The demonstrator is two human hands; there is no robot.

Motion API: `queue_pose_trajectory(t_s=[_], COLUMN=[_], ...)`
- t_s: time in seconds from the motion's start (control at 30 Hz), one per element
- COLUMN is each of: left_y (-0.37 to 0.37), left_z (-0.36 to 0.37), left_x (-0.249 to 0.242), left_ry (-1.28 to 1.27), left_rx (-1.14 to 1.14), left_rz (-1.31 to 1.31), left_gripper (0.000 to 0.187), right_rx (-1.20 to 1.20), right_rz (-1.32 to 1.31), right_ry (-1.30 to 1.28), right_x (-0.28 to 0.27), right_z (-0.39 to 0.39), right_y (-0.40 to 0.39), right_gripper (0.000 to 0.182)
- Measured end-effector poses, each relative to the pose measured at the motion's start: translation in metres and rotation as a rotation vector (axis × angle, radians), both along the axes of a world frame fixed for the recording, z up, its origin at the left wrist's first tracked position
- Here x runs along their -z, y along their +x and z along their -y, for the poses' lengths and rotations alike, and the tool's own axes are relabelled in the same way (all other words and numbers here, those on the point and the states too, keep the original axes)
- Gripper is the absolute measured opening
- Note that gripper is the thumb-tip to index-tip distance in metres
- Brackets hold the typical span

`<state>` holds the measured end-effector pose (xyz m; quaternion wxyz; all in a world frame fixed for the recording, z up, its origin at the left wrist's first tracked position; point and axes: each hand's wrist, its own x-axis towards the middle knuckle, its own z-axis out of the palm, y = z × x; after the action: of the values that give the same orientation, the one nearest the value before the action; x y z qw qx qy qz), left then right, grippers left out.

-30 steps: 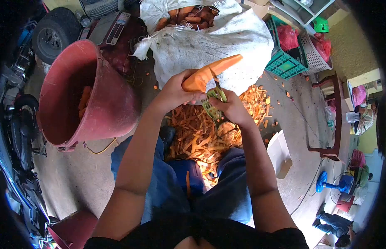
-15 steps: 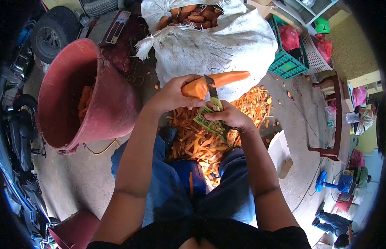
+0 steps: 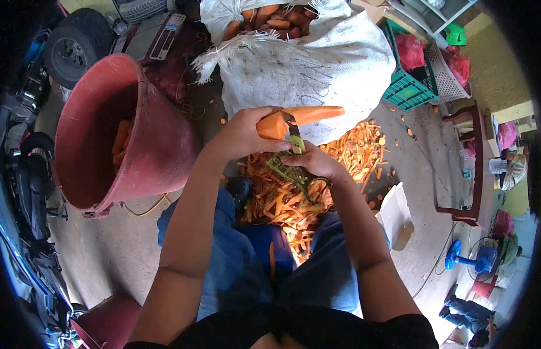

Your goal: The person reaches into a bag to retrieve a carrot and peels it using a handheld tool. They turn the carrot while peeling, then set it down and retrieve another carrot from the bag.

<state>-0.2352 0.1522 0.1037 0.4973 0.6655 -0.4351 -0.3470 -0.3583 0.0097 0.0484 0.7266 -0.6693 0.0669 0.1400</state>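
My left hand is closed around the thick end of a large peeled carrot, whose thin end points right. In my right hand is a green-handled peeler with a slotted lower part, the fingers wrapped round it. Its dark blade lies across the carrot, close to my left fingers. Below both hands, a heap of orange peelings covers the floor between my legs.
A large red tub with some carrots stands at left. Ahead lies a white sack of carrots. Green crate, wooden frame and blue fan are at right. Another person appears lower right.
The carrot's thin end has dipped slightly, and the peeler has tilted a little in my right hand. Both hands keep their hold. The whole view has shifted slightly.
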Motion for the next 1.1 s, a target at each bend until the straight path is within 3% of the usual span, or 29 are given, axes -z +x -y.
queue_pose_trajectory(t_s=[0.1,0.27,0.4,0.47,0.6,0.73,0.83,0.93,1.1], left_y=[0.002,0.003,0.005,0.005,-0.002,-0.017,-0.016,-0.009,-0.012], left_z=[0.003,0.002,0.001,0.000,0.006,0.015,0.015,0.011,0.012], left_x=[0.000,-0.010,-0.005,-0.012,-0.002,-0.003,-0.005,-0.011,-0.009], left_ry=[0.006,0.091,0.006,0.226,0.169,-0.008,-0.009,0.173,0.208], left_rx=[-0.011,0.122,0.155,0.176,0.163,0.010,0.027,0.144,0.142], left_rz=[0.057,0.105,0.116,-0.049,-0.155,-0.156,-0.232,-0.229,-0.091], left_gripper=[0.050,0.045,0.043,0.042,0.044,0.046,0.042,0.035,0.029], right_rx=[-0.006,-0.064,-0.057,-0.138,-0.042,-0.008,-0.082,-0.131,-0.140], right_rz=[0.005,-0.087,-0.083,-0.162,-0.191,-0.117,-0.050,-0.068,-0.151], right_ry=[0.039,-0.123,-0.106,-0.083,0.039,0.267,0.186,0.080,0.072], right_x=[-0.003,-0.009,-0.024,-0.026,-0.024,-0.006,-0.007,-0.005,-0.009], right_z=[0.001,-0.003,-0.008,-0.010,-0.013,-0.003,-0.001,-0.002,0.002], right_y=[0.000,-0.006,-0.009,-0.010,-0.011,-0.013,-0.015,-0.017,-0.018], right_gripper=[0.036,0.037,0.037,0.038,0.035,0.031,0.034,0.037,0.039])
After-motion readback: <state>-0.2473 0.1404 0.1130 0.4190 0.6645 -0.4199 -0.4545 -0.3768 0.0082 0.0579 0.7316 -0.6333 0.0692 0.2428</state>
